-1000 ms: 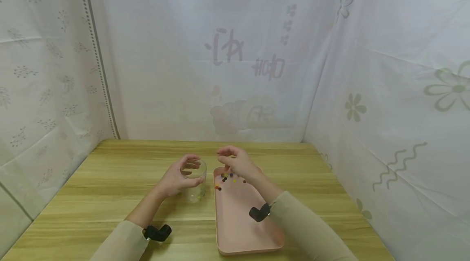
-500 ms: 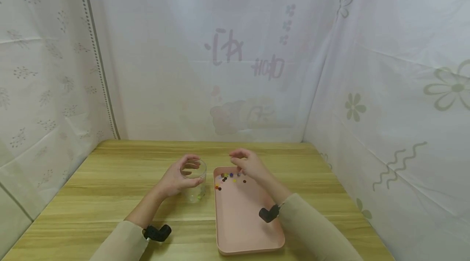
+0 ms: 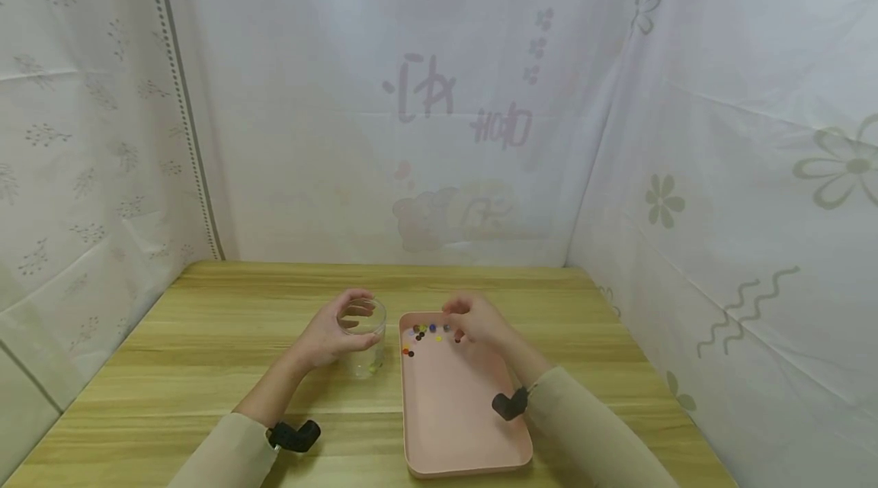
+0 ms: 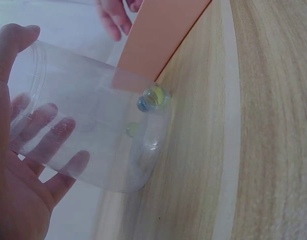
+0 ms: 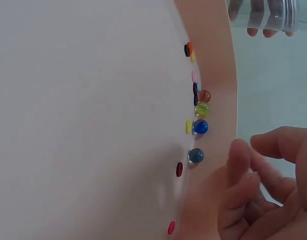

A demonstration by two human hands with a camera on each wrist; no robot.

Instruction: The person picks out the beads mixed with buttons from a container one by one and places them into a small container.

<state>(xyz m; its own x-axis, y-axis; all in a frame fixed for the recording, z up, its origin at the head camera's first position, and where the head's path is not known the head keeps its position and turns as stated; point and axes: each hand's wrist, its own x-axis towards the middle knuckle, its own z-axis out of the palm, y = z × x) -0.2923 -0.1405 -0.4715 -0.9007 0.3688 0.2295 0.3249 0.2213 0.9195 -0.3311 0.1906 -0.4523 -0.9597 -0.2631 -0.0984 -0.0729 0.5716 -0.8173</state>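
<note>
My left hand (image 3: 332,335) grips a clear plastic cup (image 4: 88,95) near its rim, fingers round one side and thumb on the other. Several glass marbles (image 4: 156,95) lie at the bottom of the cup. To its right is a shallow pink tray (image 3: 459,412). Over the tray's far end hovers my right hand (image 3: 480,320), its fingers loosely bent with nothing visible between them. Just below the fingertips, a grey-blue marble (image 5: 196,155) and a blue marble (image 5: 200,126) lie by the tray wall, with a yellow-green marble (image 5: 202,109) and a reddish-brown marble (image 5: 204,95) further along.
Small flat button-like discs lie among the marbles, including a dark red disc (image 5: 179,169), a pink disc (image 5: 171,227) and a yellow disc (image 5: 188,126). Everything stands on a wood-grain table (image 3: 226,335), with a pale printed curtain (image 3: 309,130) behind it.
My right hand has moved away from the cup, rightward and then down closer to the marbles in the tray. A yellowish marble now shows in the cup's bottom. My left hand stays put.
</note>
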